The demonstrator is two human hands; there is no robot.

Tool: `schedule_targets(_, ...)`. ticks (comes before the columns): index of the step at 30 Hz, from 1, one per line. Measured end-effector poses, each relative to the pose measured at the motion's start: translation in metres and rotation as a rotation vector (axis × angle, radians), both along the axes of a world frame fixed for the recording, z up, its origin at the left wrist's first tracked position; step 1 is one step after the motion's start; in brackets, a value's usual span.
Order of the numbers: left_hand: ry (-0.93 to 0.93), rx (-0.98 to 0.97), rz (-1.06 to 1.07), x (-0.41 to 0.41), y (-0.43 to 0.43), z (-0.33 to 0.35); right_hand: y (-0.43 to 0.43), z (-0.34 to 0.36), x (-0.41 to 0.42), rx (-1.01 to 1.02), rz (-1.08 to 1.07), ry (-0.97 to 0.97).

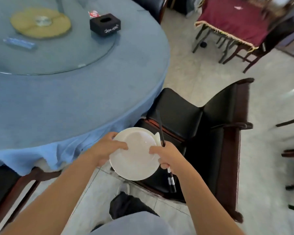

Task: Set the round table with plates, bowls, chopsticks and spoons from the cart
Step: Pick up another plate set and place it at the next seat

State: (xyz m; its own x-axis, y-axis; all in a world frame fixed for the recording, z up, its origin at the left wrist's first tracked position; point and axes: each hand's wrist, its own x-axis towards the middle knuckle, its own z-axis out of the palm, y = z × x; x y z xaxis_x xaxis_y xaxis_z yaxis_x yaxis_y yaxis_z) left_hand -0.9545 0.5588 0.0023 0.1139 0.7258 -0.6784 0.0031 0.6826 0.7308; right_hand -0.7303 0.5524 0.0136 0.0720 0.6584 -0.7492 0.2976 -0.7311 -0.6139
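Note:
A white plate [134, 156] hangs in the air just off the round table's near right edge, held on both sides. My left hand [105, 148] grips its left rim, thumb on top. My right hand [166, 156] holds the right rim together with a pair of black chopsticks [160, 128] that stick out above and below the fist. A white piece, maybe a spoon or bowl edge [157, 137], peeks out behind the plate. The round table [66, 102] wears a blue cloth. The cart is out of sight.
A glass turntable [58, 56] on the table carries a black tissue box [105, 24], a yellow mat [41, 22] and a blue packet [19, 43]. A black chair [202, 126] stands right of the plate; another chair [5, 187] sits at lower left. A red-clothed table [236, 19] is far right.

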Motion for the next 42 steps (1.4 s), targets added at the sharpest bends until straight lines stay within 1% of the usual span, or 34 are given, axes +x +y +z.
schedule_targets(5,-0.019,-0.027,0.024,0.005,0.073,-0.003,0.079,-0.008,0.005,0.006,0.014,-0.011)
schedule_targets(10,0.074,-0.088,-0.032,0.002,0.146,-0.021,0.167,-0.013,0.000,-0.003,0.115,-0.079)
schedule_targets(15,0.128,-0.104,0.001,0.004,0.231,-0.046,0.267,-0.029,-0.006,-0.063,0.183,-0.179)
schedule_targets(17,0.110,-0.110,-0.010,0.005,0.268,-0.056,0.305,-0.035,-0.012,-0.089,0.186,-0.219)
schedule_targets(20,0.052,-0.127,-0.038,0.001,0.329,-0.070,0.363,-0.043,-0.018,-0.121,0.122,-0.252)
schedule_targets(25,0.174,-0.056,-0.030,0.007,0.408,-0.092,0.461,-0.059,-0.026,-0.140,0.182,-0.356)
schedule_targets(27,0.197,-0.062,-0.040,0.013,0.432,-0.101,0.493,-0.069,-0.028,-0.126,0.215,-0.421)
schedule_targets(33,0.356,-0.122,-0.085,0.028,0.460,-0.124,0.550,-0.101,-0.035,-0.060,0.325,-0.524)
schedule_targets(36,0.425,-0.098,-0.105,0.032,0.455,-0.130,0.558,-0.116,-0.040,0.025,0.441,-0.583)
schedule_targets(42,0.574,-0.100,-0.075,0.039,0.448,-0.129,0.561,-0.125,-0.046,0.140,0.581,-0.634)
